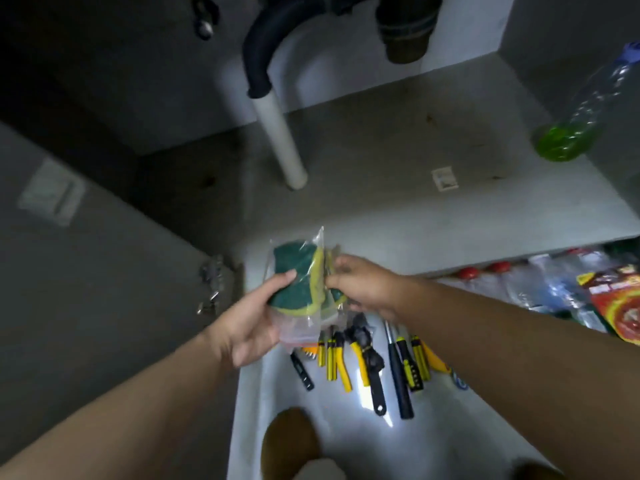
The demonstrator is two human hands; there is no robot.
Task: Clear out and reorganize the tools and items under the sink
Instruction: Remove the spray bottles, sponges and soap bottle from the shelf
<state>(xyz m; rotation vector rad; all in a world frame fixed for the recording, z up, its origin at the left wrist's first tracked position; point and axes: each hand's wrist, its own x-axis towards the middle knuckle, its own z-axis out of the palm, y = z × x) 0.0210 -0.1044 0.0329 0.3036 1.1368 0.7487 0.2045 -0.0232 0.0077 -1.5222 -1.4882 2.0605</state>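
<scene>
Glossy plastic bag (pixel 313 271) (rough green sponges (pixel 294 271)).

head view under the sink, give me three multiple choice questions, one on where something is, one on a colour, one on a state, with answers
1. Where does the clear bottle stand?
A. at the right side of the cabinet floor
B. beside the white pipe
C. among the tools

2. What colour is the liquid in that bottle?
A. red
B. green
C. blue

3. How is the sponge pack held?
A. lying untouched on the floor
B. in the right hand alone
C. between both hands

Answers:
1. A: the clear bottle leans by the right wall, away from the white pipe and the tools.
2. B: the liquid pooled at its bottom is bright green.
3. C: the left hand grips the sponge pack from below while the right hand pinches its edge.
</scene>
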